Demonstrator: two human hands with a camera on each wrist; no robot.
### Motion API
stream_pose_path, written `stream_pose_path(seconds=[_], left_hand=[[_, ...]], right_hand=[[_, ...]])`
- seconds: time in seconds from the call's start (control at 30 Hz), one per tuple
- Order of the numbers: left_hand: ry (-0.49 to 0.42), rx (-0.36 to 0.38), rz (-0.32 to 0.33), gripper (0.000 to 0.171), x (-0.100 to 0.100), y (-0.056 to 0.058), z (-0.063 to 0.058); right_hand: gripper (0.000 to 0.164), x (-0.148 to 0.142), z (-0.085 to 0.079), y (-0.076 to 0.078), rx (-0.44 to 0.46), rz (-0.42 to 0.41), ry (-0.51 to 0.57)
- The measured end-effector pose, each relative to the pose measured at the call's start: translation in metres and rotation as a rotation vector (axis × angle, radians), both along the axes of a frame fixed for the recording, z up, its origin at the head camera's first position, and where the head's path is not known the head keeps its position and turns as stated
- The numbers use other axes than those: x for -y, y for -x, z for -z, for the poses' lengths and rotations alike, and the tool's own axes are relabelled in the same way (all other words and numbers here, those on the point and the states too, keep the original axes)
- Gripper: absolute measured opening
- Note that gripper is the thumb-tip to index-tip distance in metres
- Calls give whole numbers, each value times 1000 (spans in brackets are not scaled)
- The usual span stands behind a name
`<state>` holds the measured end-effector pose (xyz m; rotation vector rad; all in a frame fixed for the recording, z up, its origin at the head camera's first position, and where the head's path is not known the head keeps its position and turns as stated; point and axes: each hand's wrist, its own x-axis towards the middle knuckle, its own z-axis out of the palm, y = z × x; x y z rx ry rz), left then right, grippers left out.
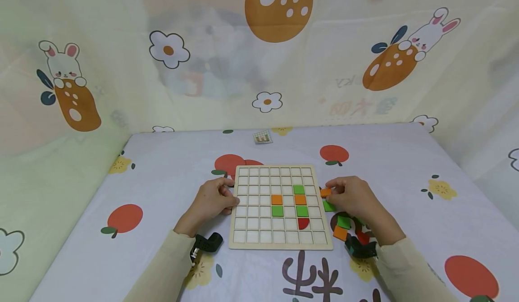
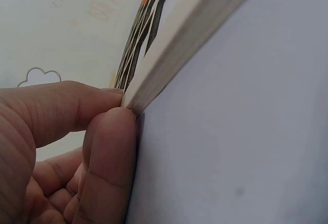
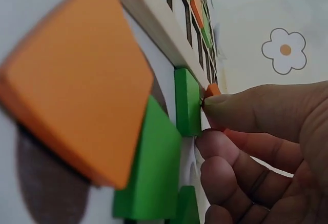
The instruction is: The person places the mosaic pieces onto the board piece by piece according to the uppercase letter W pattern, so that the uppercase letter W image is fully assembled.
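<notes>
A square wooden grid board [image 1: 265, 236] lies on the table, with orange, green and red pieces set in its right half. At its left edge, my left hand [image 1: 212, 199] pinches the rim between thumb and finger, as the left wrist view also shows. Just off the opposite edge, my right hand [image 1: 354, 196] pinches an orange block [image 1: 325, 192] by thumb and fingers; most of that block is hidden in the right wrist view. Beside those fingers lies a green block [image 3: 188, 102], close to the board's rim.
Loose pieces lie under and near my right wrist, among them an orange block [image 1: 340, 233], a green block [image 1: 343, 222] and a red piece [image 1: 363, 237]. A small patterned card [image 1: 262, 137] is at the table's back. A printed cloth [image 1: 211, 90] hangs behind.
</notes>
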<state>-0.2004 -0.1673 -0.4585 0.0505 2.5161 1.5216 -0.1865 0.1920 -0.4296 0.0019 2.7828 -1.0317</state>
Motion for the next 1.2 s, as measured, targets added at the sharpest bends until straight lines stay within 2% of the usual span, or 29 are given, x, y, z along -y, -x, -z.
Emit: stream_pose_path(seconds=[0.47, 0.7, 0.97, 1.2], left_hand=[[-5, 13, -1, 47, 0, 1, -1], [-1, 17, -14, 47, -1, 1, -1], [-10, 26, -19, 47, -1, 1, -2], [-11, 27, -18, 48, -2, 0, -2]], right_hand=[[32, 0, -6, 10, 58, -25, -33], [30, -1, -6, 10, 48, -26, -24], [35, 6, -7, 2, 6, -10, 20], [36, 20, -7, -9, 21, -23, 58]])
